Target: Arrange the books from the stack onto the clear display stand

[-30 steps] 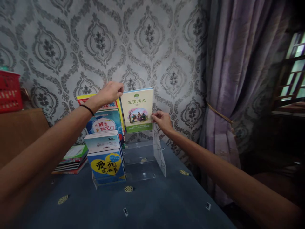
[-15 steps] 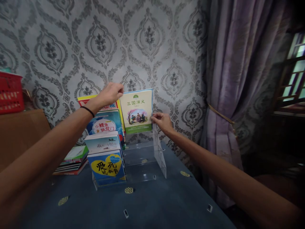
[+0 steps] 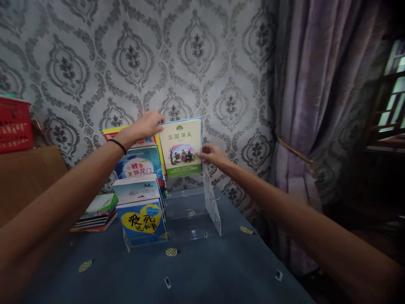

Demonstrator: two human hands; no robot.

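Note:
A cream and green book (image 3: pixel 181 147) stands upright at the top right of a clear acrylic book rack (image 3: pixel 212 207), with a blue edge showing behind it. My left hand (image 3: pixel 148 125) is closed at the book's upper left corner. With thumb and fingers, my right hand (image 3: pixel 214 155) pinches its right edge. Left of it, on the rack's tiers, stand a yellow and red book (image 3: pixel 160 157) partly behind my left wrist, a blue-green book (image 3: pixel 139 165), a pale blue book (image 3: pixel 139 190) and a blue book with a yellow heart (image 3: pixel 142 223) in front.
A stack of books (image 3: pixel 98 213) lies left of the rack on the blue tablecloth (image 3: pixel 202 274). Further left, a red basket (image 3: pixel 15 124) stands on a cardboard box (image 3: pixel 31 179). Patterned wallpaper is behind; a tied purple curtain (image 3: pixel 297 139) hangs at right.
My right hand has shifted slightly left and up, its thumb now further over the front of the cream and green book. My left hand and the rack look nearly the same.

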